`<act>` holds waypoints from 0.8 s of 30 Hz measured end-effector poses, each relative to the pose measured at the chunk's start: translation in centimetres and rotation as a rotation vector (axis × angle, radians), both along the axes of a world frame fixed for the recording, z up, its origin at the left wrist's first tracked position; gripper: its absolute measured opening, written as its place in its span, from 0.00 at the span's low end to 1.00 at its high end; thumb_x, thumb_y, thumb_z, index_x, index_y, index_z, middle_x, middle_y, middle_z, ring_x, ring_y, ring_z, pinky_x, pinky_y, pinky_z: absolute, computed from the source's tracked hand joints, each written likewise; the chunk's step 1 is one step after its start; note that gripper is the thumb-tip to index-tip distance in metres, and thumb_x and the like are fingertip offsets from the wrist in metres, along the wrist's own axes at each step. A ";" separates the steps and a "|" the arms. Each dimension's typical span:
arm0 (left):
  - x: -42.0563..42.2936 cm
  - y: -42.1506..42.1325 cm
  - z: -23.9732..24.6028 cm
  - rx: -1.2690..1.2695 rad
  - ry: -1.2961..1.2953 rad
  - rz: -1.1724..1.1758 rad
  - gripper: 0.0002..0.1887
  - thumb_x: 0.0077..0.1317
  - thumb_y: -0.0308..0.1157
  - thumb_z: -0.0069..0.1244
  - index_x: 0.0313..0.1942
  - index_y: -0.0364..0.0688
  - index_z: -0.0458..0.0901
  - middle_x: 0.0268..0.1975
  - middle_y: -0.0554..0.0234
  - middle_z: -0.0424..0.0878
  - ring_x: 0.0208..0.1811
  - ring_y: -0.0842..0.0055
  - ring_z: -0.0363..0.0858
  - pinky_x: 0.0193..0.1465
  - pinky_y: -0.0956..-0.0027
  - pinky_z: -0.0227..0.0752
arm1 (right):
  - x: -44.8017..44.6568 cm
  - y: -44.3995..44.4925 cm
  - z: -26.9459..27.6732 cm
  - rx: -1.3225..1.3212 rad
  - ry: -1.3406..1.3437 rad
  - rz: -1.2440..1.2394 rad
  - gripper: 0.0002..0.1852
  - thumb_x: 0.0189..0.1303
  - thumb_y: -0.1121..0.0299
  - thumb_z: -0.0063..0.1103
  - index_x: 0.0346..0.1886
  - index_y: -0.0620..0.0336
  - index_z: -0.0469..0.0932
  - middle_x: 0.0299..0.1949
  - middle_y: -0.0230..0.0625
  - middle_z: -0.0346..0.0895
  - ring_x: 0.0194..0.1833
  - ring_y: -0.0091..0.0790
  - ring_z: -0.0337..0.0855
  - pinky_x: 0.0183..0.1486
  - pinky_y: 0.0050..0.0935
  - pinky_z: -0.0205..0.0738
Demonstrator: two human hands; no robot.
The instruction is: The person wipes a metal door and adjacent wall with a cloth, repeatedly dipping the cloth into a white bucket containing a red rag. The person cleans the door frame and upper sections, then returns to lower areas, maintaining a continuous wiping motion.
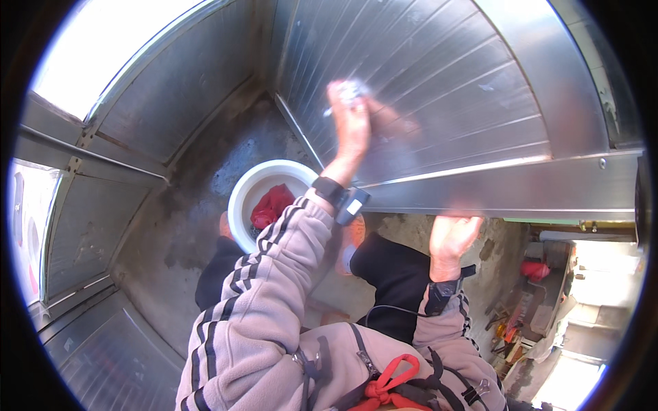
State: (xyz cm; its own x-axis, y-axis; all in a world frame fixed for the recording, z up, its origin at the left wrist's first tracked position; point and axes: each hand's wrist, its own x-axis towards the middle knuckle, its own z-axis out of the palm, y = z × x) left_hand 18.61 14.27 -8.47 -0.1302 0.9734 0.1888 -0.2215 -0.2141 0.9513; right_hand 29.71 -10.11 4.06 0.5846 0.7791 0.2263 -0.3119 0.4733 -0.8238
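My left hand (351, 126) reaches up against a ribbed metal door panel (442, 77). In its fingers is a crumpled, silvery-white wad (352, 89), too blurred to tell its material. The shiny panel reflects the hand beside it. Palm toward me, my right hand (451, 240) is at the door's near edge rail (514, 192), with its fingertips hidden or blurred there. Below my left forearm stands a white plastic basin (237, 198) holding a red cloth (272, 204). My sleeve covers part of its rim. Both wrists wear black bands with small devices.
More metal panels (180, 92) enclose the left side. The concrete floor (154, 241) shows damp, dark patches. My feet and dark-trousered legs flank the basin. Assorted items and a red bundle (534, 271) lie at the far right. A cable (390, 307) runs from my right wrist device.
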 end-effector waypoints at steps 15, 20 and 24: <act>-2.5 7.9 -7.9 -0.308 -0.152 0.067 0.37 0.89 0.45 0.40 0.86 0.30 0.55 0.90 0.34 0.52 0.93 0.48 0.49 0.94 0.52 0.43 | -1.4 1.5 0.3 -0.013 0.015 -0.136 0.23 0.92 0.53 0.45 0.72 0.58 0.79 0.71 0.33 0.82 0.72 0.36 0.79 0.81 0.43 0.69; -2.1 8.5 -14.5 -0.402 -0.297 0.013 0.36 0.91 0.48 0.38 0.87 0.36 0.55 0.89 0.45 0.56 0.90 0.52 0.57 0.90 0.53 0.53 | -1.1 1.6 0.2 -0.002 0.028 -0.174 0.24 0.92 0.53 0.45 0.73 0.59 0.79 0.72 0.34 0.81 0.73 0.37 0.79 0.82 0.42 0.69; -2.9 6.9 -17.1 -0.839 -0.513 -0.176 0.34 0.91 0.51 0.39 0.86 0.41 0.59 0.85 0.50 0.65 0.83 0.60 0.70 0.80 0.54 0.70 | -0.6 1.2 -0.2 0.010 0.063 -0.188 0.24 0.92 0.52 0.46 0.73 0.59 0.79 0.73 0.34 0.81 0.73 0.37 0.80 0.82 0.42 0.70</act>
